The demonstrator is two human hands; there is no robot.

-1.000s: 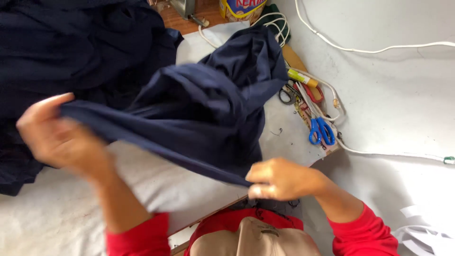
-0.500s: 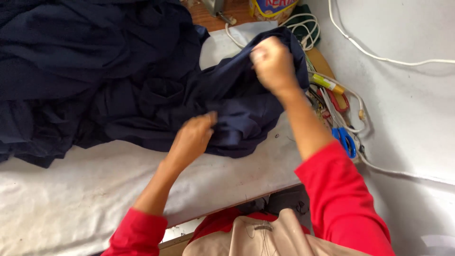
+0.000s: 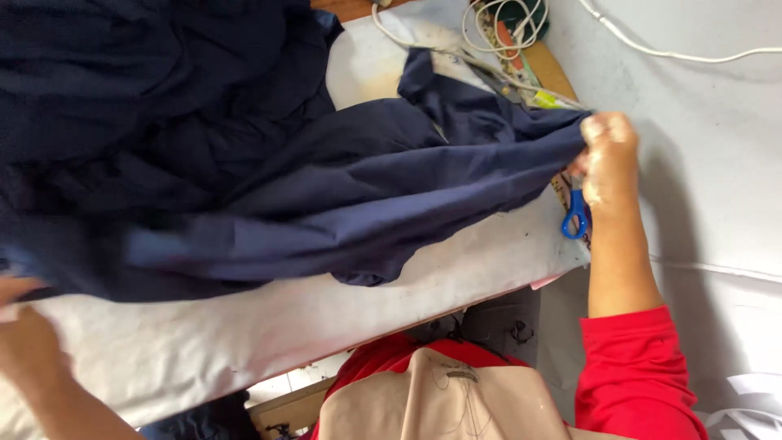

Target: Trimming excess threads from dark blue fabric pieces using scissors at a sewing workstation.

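1. Right hand (image 3: 607,159) pinching the navy cloth (image 3: 366,195) at its far edge, pulling it taut.
2. Left hand (image 3: 24,342) closed on the opposite edge, low left, partly out of frame.
3. Stretched flat over the white table (image 3: 244,326), likely for smoothing.
4. Blue scissors (image 3: 575,220) parked beside the right wrist.

A small tailoring or garment workshop is showing here. A padded work table (image 3: 244,334) covered in stained white cloth is carrying a heap of navy fabric (image 3: 163,122). Blue-handled scissors (image 3: 575,218) are lying at the table's far end, beside a tray of small tools (image 3: 538,90), and white electric cords (image 3: 497,20) are trailing across it.
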